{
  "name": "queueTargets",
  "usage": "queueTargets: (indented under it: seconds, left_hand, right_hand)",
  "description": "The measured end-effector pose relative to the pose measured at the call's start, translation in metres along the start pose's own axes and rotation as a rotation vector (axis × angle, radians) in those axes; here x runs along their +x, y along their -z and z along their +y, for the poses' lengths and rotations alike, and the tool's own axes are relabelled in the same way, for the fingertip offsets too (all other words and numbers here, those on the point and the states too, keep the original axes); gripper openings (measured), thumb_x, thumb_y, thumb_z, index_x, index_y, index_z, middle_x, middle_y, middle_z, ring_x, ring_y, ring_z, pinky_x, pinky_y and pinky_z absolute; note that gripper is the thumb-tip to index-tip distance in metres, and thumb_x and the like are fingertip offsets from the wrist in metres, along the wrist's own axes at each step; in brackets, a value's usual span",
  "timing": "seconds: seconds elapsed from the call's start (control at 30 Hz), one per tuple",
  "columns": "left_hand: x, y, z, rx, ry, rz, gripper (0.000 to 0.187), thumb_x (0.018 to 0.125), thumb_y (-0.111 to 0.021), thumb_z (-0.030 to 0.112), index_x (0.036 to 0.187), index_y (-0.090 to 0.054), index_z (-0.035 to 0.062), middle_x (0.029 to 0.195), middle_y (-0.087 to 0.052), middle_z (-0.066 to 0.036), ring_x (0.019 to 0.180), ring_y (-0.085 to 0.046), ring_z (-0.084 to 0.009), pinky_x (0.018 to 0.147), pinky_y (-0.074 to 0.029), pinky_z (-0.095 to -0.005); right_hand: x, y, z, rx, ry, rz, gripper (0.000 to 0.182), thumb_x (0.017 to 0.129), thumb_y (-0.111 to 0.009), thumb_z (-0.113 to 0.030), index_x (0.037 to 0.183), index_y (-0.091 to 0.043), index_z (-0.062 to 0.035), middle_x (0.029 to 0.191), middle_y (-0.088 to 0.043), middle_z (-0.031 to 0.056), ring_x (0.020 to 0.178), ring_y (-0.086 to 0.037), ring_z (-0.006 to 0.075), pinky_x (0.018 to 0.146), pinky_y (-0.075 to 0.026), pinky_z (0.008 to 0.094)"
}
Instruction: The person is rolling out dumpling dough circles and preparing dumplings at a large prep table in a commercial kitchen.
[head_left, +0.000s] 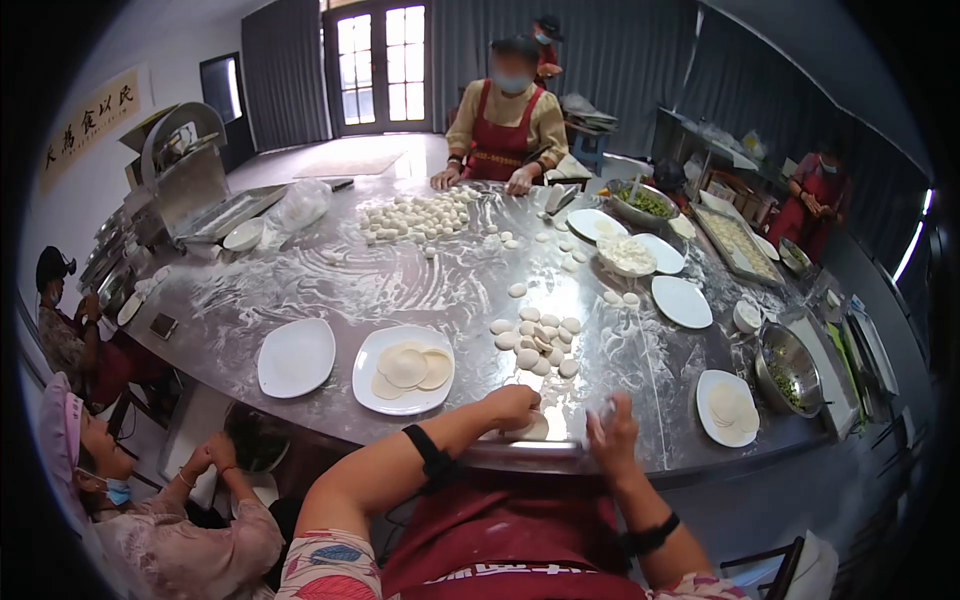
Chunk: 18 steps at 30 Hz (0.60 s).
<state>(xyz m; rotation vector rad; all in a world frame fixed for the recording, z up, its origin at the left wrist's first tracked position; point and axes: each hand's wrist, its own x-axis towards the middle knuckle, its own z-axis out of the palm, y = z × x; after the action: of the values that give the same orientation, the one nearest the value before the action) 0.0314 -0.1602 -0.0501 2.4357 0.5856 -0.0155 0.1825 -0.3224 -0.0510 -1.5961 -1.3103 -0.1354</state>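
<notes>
Near the table's front edge, my left hand [513,408] is closed, its fingertips at the edge of a flat round dough wrapper [534,428]. A pale horizontal bar, which looks like a rolling pin [530,447], lies just in front of the wrapper. To the right, my right hand [613,432] is raised beside the bar's right end; its floury fingers are smeared by motion, and I cannot tell whether they grip anything. Just beyond my left hand lies a group of flattened dough pieces [540,340]. Stacked wrappers rest on a white plate [366,384] to the left.
An empty white plate [296,358] is at left; another plate [708,425] with wrappers is at right, beside a metal bowl of greens [788,370]. Across the floury table [330,265], a person in a red apron [500,130] stands behind many dough balls [420,213]. Another person sits lower left.
</notes>
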Motion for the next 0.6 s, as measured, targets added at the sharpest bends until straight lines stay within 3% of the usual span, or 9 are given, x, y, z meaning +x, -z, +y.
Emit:
queueTargets:
  seconds: [0.07, 0.1, 0.2, 0.3, 0.4, 0.43, 0.5, 0.6]
  left_hand:
    - [0.0, -0.009, -0.011, -0.09, 0.031, 0.06, 0.018, 0.076, -0.057, 0.013, 0.089, -0.062, 0.003, 0.083, -0.064, -0.017, 0.078, -0.061, -0.0301, 0.069, -0.046, -0.0382]
    - [-0.008, 0.001, -0.003, -0.224, 0.1, -0.048, 0.017, 0.076, -0.057, 0.012, 0.089, -0.062, 0.0028, 0.083, -0.064, -0.018, 0.079, -0.061, -0.0304, 0.069, -0.046, -0.0379]
    - [-0.007, 0.001, -0.004, -0.043, -0.023, 0.019, 0.017, 0.077, -0.058, 0.014, 0.088, -0.061, 0.002, 0.084, -0.064, -0.018, 0.08, -0.061, -0.0314, 0.07, -0.046, -0.0385]
    - [0.002, 0.004, 0.004, -0.006, 0.045, -0.011, 0.022, 0.077, -0.06, 0.018, 0.093, -0.063, 0.0026, 0.087, -0.064, -0.019, 0.083, -0.061, -0.0325, 0.073, -0.046, -0.0389]
    - [0.004, 0.007, 0.0, 0.055, 0.016, -0.091, 0.027, 0.072, -0.062, 0.017, 0.095, -0.064, 0.0031, 0.088, -0.064, -0.02, 0.084, -0.061, -0.0337, 0.073, -0.046, -0.04]
    - [0.002, 0.009, -0.001, 0.106, -0.014, -0.112, 0.028, 0.071, -0.063, 0.017, 0.094, -0.064, 0.0029, 0.087, -0.064, -0.019, 0.084, -0.061, -0.0341, 0.073, -0.046, -0.0404]
    - [-0.001, 0.012, 0.005, 0.194, -0.007, -0.144, 0.028, 0.066, -0.064, 0.016, 0.09, -0.064, 0.0022, 0.085, -0.064, -0.02, 0.084, -0.061, -0.035, 0.073, -0.046, -0.0416]
    - [0.008, 0.01, 0.004, 0.046, -0.039, -0.007, 0.027, 0.066, -0.064, 0.016, 0.089, -0.063, 0.0016, 0.085, -0.064, -0.02, 0.084, -0.061, -0.0348, 0.073, -0.046, -0.0414]
  right_hand:
    - [-0.017, 0.009, -0.002, 0.085, -0.128, -0.052, 0.034, 0.076, -0.064, -0.003, 0.103, -0.043, -0.0027, 0.075, -0.055, 0.022, 0.068, -0.057, 0.0435, 0.056, -0.044, 0.0435]
    - [-0.021, 0.01, -0.002, 0.132, -0.197, -0.075, 0.034, 0.076, -0.064, -0.002, 0.103, -0.043, -0.0026, 0.075, -0.056, 0.0219, 0.067, -0.056, 0.0436, 0.056, -0.044, 0.0434]
    - [0.017, -0.015, 0.015, -0.011, 0.011, -0.023, 0.034, 0.076, -0.064, -0.001, 0.103, -0.043, -0.0024, 0.078, -0.056, 0.0225, 0.067, -0.056, 0.0432, 0.057, -0.045, 0.0427]
    - [0.047, -0.037, 0.014, 0.039, -0.062, -0.047, 0.035, 0.076, -0.064, -0.003, 0.104, -0.042, -0.0021, 0.079, -0.056, 0.0236, 0.072, -0.056, 0.0438, 0.06, -0.045, 0.044]
    - [0.031, -0.023, 0.01, -0.042, 0.026, -0.009, 0.036, 0.075, -0.065, -0.004, 0.104, -0.043, -0.002, 0.079, -0.056, 0.0228, 0.072, -0.057, 0.0436, 0.061, -0.046, 0.0433]
    - [0.019, -0.017, 0.013, -0.079, 0.126, 0.062, 0.034, 0.077, -0.065, -0.003, 0.102, -0.043, -0.0066, 0.057, -0.046, 0.0113, 0.049, -0.052, 0.0256, 0.047, -0.04, 0.0365]
    - [-0.011, -0.001, 0.009, 0.006, 0.03, 0.033, 0.033, 0.078, -0.064, -0.002, 0.102, -0.042, -0.0071, 0.055, -0.05, 0.0058, 0.046, -0.053, 0.0153, 0.042, -0.04, 0.0298]
    - [-0.037, 0.014, -0.005, 0.102, -0.105, -0.02, 0.035, 0.077, -0.066, -0.004, 0.103, -0.043, -0.0046, 0.058, -0.046, 0.0113, 0.046, -0.049, 0.0232, 0.045, -0.04, 0.0341]
